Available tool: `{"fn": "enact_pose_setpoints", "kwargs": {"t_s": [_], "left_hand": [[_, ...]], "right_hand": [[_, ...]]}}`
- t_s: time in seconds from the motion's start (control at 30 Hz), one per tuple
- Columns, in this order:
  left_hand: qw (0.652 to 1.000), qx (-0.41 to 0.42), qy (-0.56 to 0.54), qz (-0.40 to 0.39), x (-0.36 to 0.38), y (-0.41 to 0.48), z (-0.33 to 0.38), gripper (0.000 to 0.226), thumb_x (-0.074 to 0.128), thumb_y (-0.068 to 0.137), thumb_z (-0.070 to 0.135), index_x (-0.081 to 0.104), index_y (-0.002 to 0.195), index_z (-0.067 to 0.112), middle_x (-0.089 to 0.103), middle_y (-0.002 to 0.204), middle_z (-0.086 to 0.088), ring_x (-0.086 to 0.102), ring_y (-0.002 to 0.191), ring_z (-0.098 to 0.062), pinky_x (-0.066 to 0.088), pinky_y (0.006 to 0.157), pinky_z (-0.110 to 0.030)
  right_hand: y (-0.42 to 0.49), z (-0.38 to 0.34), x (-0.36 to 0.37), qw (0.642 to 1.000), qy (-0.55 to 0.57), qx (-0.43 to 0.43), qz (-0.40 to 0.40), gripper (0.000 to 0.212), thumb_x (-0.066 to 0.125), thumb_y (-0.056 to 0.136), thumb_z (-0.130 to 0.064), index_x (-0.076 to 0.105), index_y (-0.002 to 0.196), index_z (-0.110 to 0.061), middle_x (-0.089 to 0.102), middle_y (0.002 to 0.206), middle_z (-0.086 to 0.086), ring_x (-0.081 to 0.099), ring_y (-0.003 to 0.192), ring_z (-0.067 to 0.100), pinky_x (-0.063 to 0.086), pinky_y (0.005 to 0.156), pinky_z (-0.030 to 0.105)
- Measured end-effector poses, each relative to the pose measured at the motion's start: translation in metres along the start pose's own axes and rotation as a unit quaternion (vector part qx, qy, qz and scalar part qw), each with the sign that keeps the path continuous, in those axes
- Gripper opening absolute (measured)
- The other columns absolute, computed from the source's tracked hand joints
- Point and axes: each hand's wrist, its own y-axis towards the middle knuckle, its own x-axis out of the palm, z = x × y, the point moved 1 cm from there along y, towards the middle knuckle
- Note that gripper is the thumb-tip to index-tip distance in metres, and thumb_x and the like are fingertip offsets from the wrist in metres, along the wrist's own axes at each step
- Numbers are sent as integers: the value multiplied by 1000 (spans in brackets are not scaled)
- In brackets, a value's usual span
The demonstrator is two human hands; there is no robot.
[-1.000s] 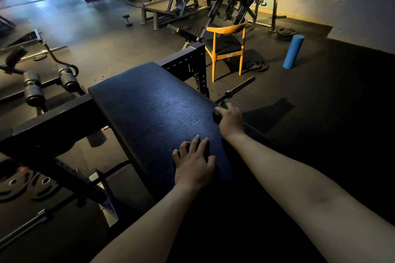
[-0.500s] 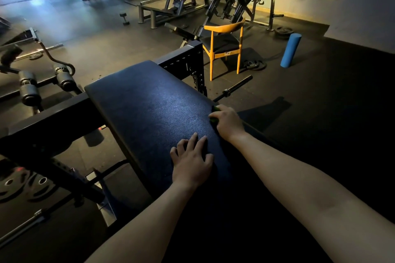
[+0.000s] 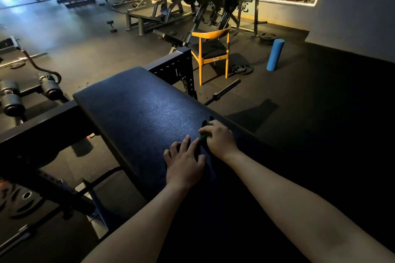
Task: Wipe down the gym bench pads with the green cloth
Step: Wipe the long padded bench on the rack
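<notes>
The green cloth [image 3: 204, 134] lay bunched under the right hand [image 3: 218, 137], near the right edge of the worktop [image 3: 136, 111]. Only a small bright fold and a darker scrap showed past the knuckles (the rest was covered), so its long axis and the way it pointed could not be told. The right hand's fingers were curled over the cloth, gripping it and holding it down on the padding.

Just beside it, nearer the person, the left hand [image 3: 184, 161] rested flat on the worktop with fingers spread and straight, holding nothing; its fingertips reached close to the cloth.

The worktop was a dark blue padded slab. Its long axis ran away from the person, slanting toward the far left, where its rounded end met a black perforated steel frame [image 3: 171, 66]. Its near end sank into deep shadow and its outline was lost there. Both forearms were cut off by the lower edge.

On the floor to the right lay a barbell [image 3: 224, 90], partly hidden behind the worktop. Beyond stood an orange chair [image 3: 210, 49], weight plates [image 3: 242, 69] beside it, and an upright blue foam roller [image 3: 275, 54]. The machines farther back were too dim to make out.
</notes>
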Motion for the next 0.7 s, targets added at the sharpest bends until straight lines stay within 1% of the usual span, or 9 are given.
{"fn": "enact_pose_setpoints", "kwargs": {"t_s": [0.07,0.1,0.17,0.23,0.3,0.43,0.5,0.63,0.7], "left_hand": [[1000,-2,-6,2,0,0,0,58,38,94,48,29,151,41,18,165,8,12,145,-22,6,118,-50],[1000,-3,-8,4,0,-1,-1,58,39,94,48,30,151,41,19,165,8,13,144,-21,6,118,-49],[1000,-3,-10,7,0,-1,0,57,39,95,47,31,150,41,20,165,8,12,144,-21,5,118,-49],[1000,0,-12,11,0,-1,-1,56,39,95,48,31,150,41,20,164,8,12,144,-21,5,118,-48],[1000,2,-13,13,0,0,-1,56,38,95,49,31,150,42,21,164,7,12,144,-21,6,118,-48],[1000,2,-11,13,2,0,0,56,38,95,49,31,150,41,21,165,7,13,144,-22,6,117,-48],[1000,-1,-10,13,2,0,0,57,39,94,49,31,150,42,20,165,7,13,144,-22,7,117,-49],[1000,3,-7,11,2,0,-1,59,37,94,48,30,151,41,20,165,7,14,145,-23,8,118,-50],[1000,7,-10,9,1,0,-2,59,36,94,49,29,152,41,20,165,6,13,146,-23,8,118,-50]], "right_hand": [[5,10,-13,1000,-4,-1,23,36,55,87,-2,75,112,-17,61,119,12,57,107,34,45,93,37],[9,19,-21,999,-18,17,47,41,50,87,2,72,117,-17,59,122,13,55,109,35,45,95,39],[13,40,-37,991,-57,94,77,49,43,91,4,62,132,-16,51,134,12,49,117,34,41,100,40],[14,55,-45,982,-64,166,64,52,40,93,1,54,139,-17,44,142,12,45,124,34,40,104,42],[10,57,-44,979,-58,187,47,50,41,94,-2,53,140,-18,43,142,14,46,124,34,41,104,42],[-2,32,-26,983,-83,148,76,44,43,95,-4,60,132,-20,50,133,13,47,117,32,37,98,37],[-7,14,-12,988,-74,112,72,43,47,93,-6,63,129,-21,54,128,13,49,113,33,36,96,36],[-16,-11,4,999,-7,32,16,40,53,88,-9,70,121,-24,61,120,11,57,107,32,43,92,35],[-15,-13,-2,999,24,2,-25,41,55,85,-7,71,119,-22,63,119,9,60,107,28,47,95,36]]}}
